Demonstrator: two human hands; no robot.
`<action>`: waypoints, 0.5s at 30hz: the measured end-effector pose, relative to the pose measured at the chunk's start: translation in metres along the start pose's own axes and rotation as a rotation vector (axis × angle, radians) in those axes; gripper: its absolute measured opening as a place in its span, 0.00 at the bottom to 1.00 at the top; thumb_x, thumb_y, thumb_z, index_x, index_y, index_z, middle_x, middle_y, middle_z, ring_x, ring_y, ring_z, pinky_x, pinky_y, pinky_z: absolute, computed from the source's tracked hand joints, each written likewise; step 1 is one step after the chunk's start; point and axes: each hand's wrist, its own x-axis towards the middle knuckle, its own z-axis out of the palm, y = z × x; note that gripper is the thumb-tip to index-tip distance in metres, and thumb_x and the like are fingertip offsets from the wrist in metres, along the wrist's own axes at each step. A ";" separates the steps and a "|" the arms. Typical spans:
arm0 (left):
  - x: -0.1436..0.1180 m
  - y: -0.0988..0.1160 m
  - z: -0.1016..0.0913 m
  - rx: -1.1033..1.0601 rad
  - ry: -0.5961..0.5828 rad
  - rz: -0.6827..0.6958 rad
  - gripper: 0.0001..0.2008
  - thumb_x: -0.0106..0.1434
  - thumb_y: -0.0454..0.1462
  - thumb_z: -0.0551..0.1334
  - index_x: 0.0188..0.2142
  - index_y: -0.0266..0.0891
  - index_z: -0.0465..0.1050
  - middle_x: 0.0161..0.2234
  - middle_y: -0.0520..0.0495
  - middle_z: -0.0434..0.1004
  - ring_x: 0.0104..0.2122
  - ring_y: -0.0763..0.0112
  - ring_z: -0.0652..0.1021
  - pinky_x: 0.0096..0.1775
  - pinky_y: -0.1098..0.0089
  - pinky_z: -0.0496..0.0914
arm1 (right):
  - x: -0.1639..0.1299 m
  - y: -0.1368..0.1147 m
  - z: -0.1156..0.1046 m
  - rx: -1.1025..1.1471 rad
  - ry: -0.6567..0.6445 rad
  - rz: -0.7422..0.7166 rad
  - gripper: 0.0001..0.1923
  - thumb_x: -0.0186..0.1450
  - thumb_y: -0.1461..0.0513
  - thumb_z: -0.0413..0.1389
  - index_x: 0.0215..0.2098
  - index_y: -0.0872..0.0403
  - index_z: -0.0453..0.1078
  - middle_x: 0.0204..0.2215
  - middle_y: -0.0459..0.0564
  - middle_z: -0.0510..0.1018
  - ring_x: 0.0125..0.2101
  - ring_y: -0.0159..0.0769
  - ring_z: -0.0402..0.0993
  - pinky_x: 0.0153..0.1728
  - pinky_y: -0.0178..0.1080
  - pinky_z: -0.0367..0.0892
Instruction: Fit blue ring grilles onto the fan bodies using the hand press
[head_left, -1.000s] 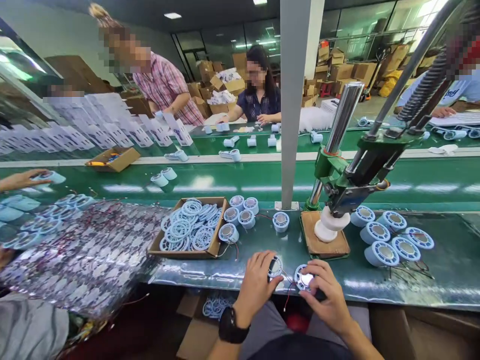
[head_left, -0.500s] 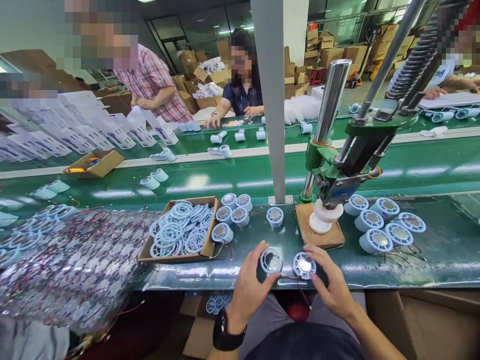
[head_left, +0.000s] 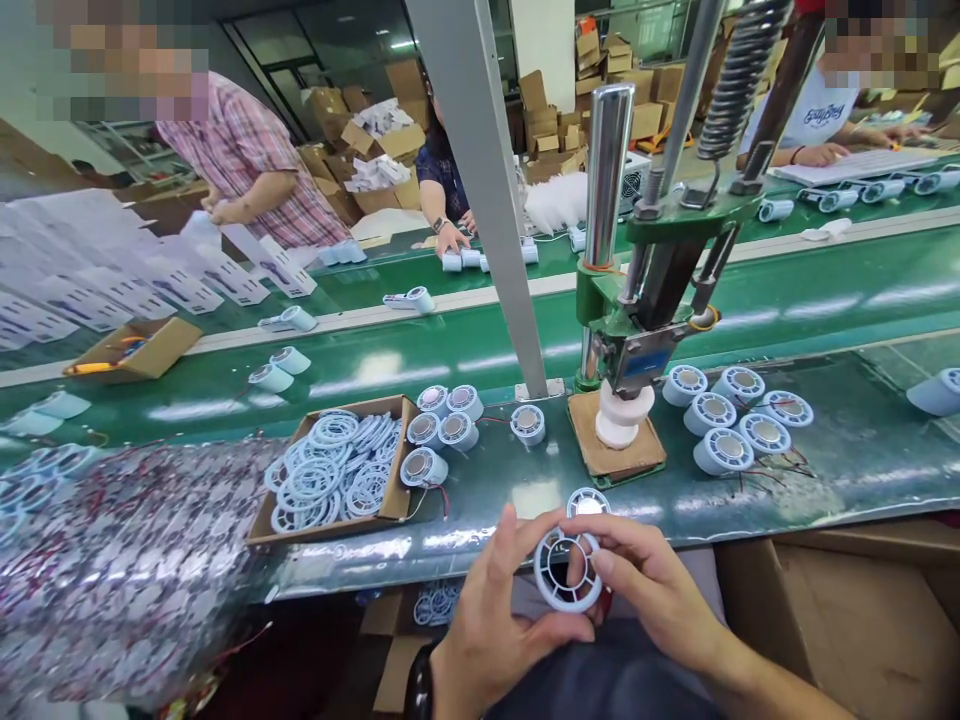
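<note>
A light blue spoked ring (head_left: 541, 577) is held up in front of my body, its middle see-through. My left hand (head_left: 491, 610) curves around its left side, fingers at the top and thumb near the bottom. My right hand (head_left: 651, 585) pinches its right edge between thumb and fingers. Just behind the fingers, a round light blue housing with a silver disc (head_left: 589, 503) rests at the bench edge, its lower part hidden. Beyond it stands a green hand press (head_left: 637, 330) with a white pressing head (head_left: 624, 415) over a brown base board (head_left: 589, 445).
A cardboard box of blue rings (head_left: 337, 470) stands left, with several disc-topped housings (head_left: 456, 430) beside it. More housings (head_left: 724, 450) sit right of the press. Wired parts (head_left: 150, 530) cover the left bench. A green conveyor (head_left: 420, 350) and a post (head_left: 487, 200) lie beyond; co-workers sit across.
The ring has come off the bench toward my body, and both hands have closed in on it. My right hand has left the housing with the silver disc. The camera view has shifted.
</note>
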 end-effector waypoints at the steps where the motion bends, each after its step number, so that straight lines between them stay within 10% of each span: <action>1: 0.000 0.001 0.000 -0.005 0.006 -0.003 0.49 0.64 0.56 0.61 0.73 0.40 0.37 0.49 0.37 0.83 0.47 0.62 0.83 0.51 0.64 0.74 | -0.001 0.000 0.000 0.018 0.000 -0.010 0.21 0.68 0.49 0.59 0.51 0.53 0.76 0.30 0.47 0.77 0.24 0.26 0.71 0.26 0.29 0.71; 15: -0.004 0.006 -0.002 -0.015 0.039 -0.057 0.49 0.60 0.55 0.65 0.73 0.49 0.41 0.47 0.39 0.84 0.43 0.60 0.84 0.48 0.61 0.76 | -0.003 0.006 0.002 0.133 -0.017 -0.012 0.20 0.70 0.51 0.57 0.55 0.53 0.70 0.29 0.46 0.76 0.23 0.26 0.73 0.25 0.29 0.71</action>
